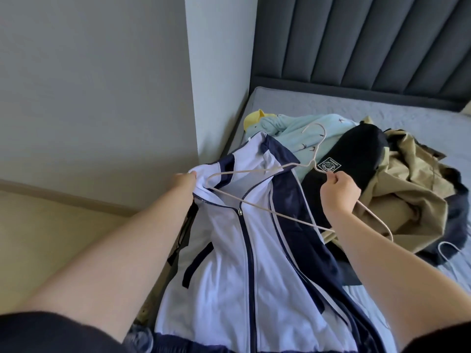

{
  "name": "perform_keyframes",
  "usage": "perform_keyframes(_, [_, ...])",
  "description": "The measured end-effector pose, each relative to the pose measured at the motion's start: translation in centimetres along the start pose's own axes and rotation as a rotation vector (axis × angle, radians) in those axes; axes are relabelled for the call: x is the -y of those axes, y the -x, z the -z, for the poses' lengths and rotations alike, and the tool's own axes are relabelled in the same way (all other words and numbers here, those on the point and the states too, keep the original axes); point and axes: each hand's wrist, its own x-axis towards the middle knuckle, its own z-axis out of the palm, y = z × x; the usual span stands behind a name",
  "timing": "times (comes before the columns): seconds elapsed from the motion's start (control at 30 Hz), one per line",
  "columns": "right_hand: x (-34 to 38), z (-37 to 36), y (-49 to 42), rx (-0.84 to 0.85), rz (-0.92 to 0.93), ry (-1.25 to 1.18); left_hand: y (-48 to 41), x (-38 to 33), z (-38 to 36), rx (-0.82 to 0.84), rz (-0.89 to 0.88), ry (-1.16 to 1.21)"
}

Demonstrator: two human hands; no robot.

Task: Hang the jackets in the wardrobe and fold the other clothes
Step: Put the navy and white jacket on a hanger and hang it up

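White hanger (267, 197) pinched near neck by right hand (340, 192), fingers curled round wire. Left hand (184, 180) grips jacket (229, 250) shoulder, fingers bunched in cloth. Hanger's left end near collar opening, not yet seated, I judge. Jacket lies half on bed (407, 115). Pile untouched: black garment (356, 154), khaki coat (413, 194), mint top (305, 131). Nothing hung or folded; wardrobe unseen.

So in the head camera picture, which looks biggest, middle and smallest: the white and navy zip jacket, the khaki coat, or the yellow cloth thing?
1. White and navy zip jacket, though it is nearest the camera.
2. Crumpled khaki coat.
3. Yellow cloth thing, mostly hidden behind other clothes.
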Motion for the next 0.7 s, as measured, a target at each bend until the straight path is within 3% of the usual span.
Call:
perform_keyframes(0.03, [0.2, 0.5, 0.0, -0.002, 0.006, 0.027, 0.1, 0.3, 0.6, 0.093, -0.037, -0.077])
perform_keyframes(0.2, [3.0, 1.8, 1.5, 0.086, 0.095, 0.166, 3.2, -0.3, 2.0, 0.157, -0.346, -0.079])
perform_keyframes(0.37, [8.0, 0.7, 4.8, 0.237, 0.033, 0.117, 9.3, -1.1, 1.2, 0.380, -0.559, -0.126])
perform_keyframes(0.47, [10.5, 0.3, 5.7, 0.335, -0.052, -0.035, 12.4, -0.6, 1.4, 0.552, -0.760, -0.323])
perform_keyframes(0.57, [12.3, 0.6, 5.5, 0.382, -0.166, -0.234, 13.4, 0.0, 2.6, 0.669, -0.780, -0.471])
perform_keyframes(0.63, [13.2, 1.3, 5.4, 0.360, -0.237, -0.380, 13.3, -0.1, 4.1, 0.666, -0.737, -0.572])
perform_keyframes(0.7, [13.8, 2.3, 5.3, 0.339, -0.214, -0.457, 12.7, -0.9, 5.9, 0.547, -0.759, -0.676])
